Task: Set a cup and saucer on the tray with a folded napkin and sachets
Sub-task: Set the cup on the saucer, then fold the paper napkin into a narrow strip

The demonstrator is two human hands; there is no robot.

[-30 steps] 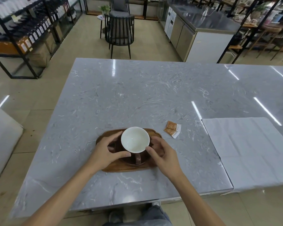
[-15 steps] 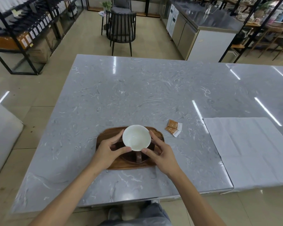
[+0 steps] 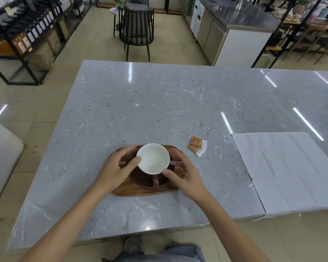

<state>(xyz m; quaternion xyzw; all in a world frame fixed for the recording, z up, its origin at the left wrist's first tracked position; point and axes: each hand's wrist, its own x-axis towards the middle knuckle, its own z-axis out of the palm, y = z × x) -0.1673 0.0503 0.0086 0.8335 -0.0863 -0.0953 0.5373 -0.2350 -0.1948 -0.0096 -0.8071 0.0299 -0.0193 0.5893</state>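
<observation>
At the near edge of the grey marble-patterned table [image 3: 159, 110], the oval brown wooden tray [image 3: 144, 191] carries the round dark brown saucer [image 3: 140, 179], and the cup, white inside and brown outside [image 3: 153, 158], stands upright on that saucer with its handle toward the person. The left hand [image 3: 117, 167] cups the left side of the cup, thumb touching the rim. The right hand [image 3: 184, 174] has its thumb at the near right of the rim and its fingers curled around the far side. Both hands are loosely closed around the cup; whether they bear its weight cannot be determined.

Status, as judged: the cup and saucer step is complete or nearly so, pending release. Remaining items are the napkin and the sachets.

The two orange-and-white paper sachets [image 3: 197, 146] lie on the table just beyond the right end of the tray, not on it. The large white cloth napkin [image 3: 284, 171] lies spread flat at the right side of the table, well apart from the tray and not yet folded small.

The tray has little bare surface around the saucer, which may restrict placement. No object blocks the reach to the sachets or the napkin. A black slatted chair [image 3: 138, 25] stands beyond the table, clear of the work area.
</observation>
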